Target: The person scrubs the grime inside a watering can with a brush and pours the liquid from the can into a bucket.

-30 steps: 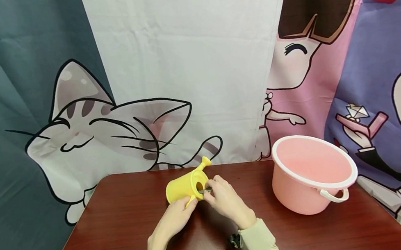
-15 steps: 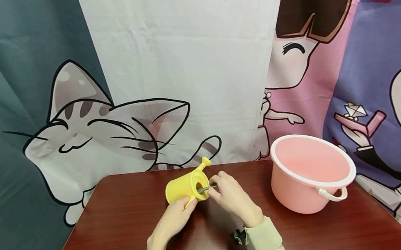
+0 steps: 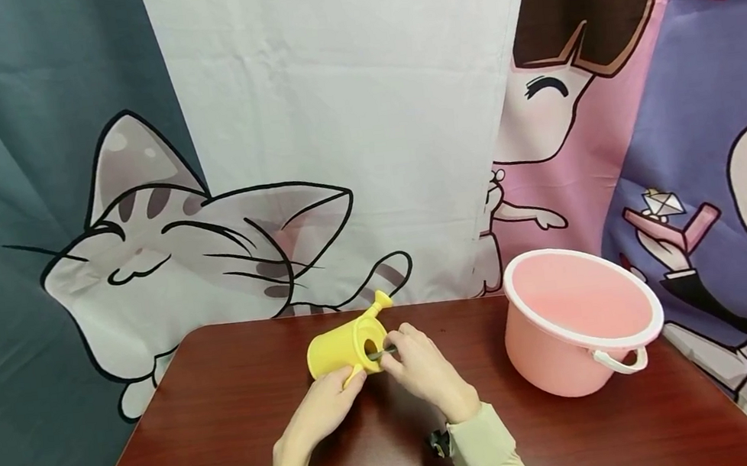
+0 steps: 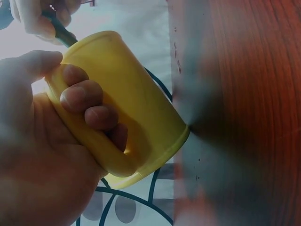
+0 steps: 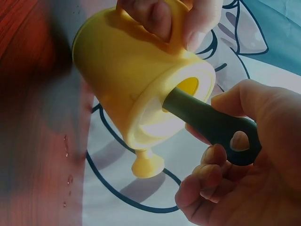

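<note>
A yellow toy watering can [image 3: 333, 351] lies tipped over the table's far half, its mouth toward the right and its spout [image 5: 147, 165] sticking out beside the rim. My left hand [image 3: 325, 411] grips it by the handle, fingers curled through the loop in the left wrist view [image 4: 91, 141]. Between thumb and fingers, my right hand [image 3: 429, 376] pinches a dark green tool handle [image 5: 207, 118] with a hole near its end. The tool's other end goes through the can's round opening [image 5: 189, 86] and is hidden inside, so I cannot tell its kind.
To the right on the brown wooden table [image 3: 227, 403] stands a pink bucket [image 3: 560, 354] with a white rim and handle. A printed cloth [image 3: 346, 113] with cartoon figures hangs behind the table. Small drops show on the tabletop [image 5: 66, 146].
My right hand drew the green-handled tool a little to the right out of the opening, then moved back left and pushed it deeper. The left hand and the watering can stayed nearly still.
</note>
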Demonstrator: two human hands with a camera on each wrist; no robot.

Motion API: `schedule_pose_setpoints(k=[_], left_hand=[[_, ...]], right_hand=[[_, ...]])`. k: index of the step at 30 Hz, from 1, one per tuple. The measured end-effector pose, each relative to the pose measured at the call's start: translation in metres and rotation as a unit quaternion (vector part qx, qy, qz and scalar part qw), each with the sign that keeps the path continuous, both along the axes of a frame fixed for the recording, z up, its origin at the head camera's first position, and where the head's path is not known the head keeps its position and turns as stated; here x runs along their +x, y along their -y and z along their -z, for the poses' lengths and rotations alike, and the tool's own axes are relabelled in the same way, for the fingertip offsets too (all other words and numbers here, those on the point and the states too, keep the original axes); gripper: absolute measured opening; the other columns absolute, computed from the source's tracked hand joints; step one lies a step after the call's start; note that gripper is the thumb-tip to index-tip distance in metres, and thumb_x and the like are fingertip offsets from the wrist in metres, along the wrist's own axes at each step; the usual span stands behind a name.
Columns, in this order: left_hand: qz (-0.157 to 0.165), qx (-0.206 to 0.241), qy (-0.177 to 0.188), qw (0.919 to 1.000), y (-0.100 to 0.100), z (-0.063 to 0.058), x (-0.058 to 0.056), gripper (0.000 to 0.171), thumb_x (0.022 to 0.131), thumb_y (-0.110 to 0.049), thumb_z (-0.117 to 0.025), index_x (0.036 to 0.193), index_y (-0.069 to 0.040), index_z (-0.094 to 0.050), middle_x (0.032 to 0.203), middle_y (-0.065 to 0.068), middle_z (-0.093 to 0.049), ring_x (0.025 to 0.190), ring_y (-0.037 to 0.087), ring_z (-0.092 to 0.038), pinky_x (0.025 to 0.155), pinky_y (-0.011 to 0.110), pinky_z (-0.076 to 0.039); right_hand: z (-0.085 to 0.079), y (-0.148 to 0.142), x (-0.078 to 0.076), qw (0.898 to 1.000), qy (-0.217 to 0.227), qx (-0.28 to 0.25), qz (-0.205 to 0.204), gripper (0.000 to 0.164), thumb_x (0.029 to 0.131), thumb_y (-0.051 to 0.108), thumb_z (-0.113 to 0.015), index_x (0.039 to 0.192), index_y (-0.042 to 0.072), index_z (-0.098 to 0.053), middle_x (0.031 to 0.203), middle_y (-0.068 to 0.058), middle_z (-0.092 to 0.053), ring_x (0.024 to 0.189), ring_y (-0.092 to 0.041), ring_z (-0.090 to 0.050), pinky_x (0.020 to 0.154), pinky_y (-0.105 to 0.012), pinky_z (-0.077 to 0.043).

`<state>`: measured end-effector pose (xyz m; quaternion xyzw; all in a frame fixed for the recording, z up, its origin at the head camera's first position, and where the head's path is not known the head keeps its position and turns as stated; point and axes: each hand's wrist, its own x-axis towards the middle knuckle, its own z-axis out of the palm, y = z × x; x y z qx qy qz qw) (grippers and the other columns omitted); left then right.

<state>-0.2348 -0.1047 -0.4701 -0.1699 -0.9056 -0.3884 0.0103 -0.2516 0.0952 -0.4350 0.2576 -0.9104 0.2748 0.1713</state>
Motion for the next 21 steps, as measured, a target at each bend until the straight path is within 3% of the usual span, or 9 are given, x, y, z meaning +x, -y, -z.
schedule_pose_setpoints(k=[12,21], left_hand=[[-0.003,-0.003,-0.006,1.0000,-0.001,0.000,-0.001,0.035,0.102,-0.039,-0.049,0.073,-0.020,-0.050,0.064,-0.008,-0.036,0.057,0.006,-0.035,0.059,0.026,-0.035],[-0.003,0.000,-0.001,1.0000,0.000,0.001,-0.001,0.035,0.102,-0.039,-0.049,0.073,-0.019,-0.050,0.064,-0.008,-0.036,0.057,0.007,-0.034,0.058,0.025,-0.034]], right_hand=[[0.012,0.006,-0.005,1.000,0.003,0.003,-0.002,0.006,0.084,0.011,-0.062,0.086,0.008,-0.066,0.079,0.002,-0.048,0.068,-0.013,-0.049,0.064,-0.029,-0.044],[0.003,-0.001,-0.002,1.000,-0.010,0.004,0.005,0.006,0.080,0.012,-0.063,0.085,0.010,-0.065,0.080,0.000,-0.050,0.069,-0.013,-0.048,0.064,-0.029,-0.044]])
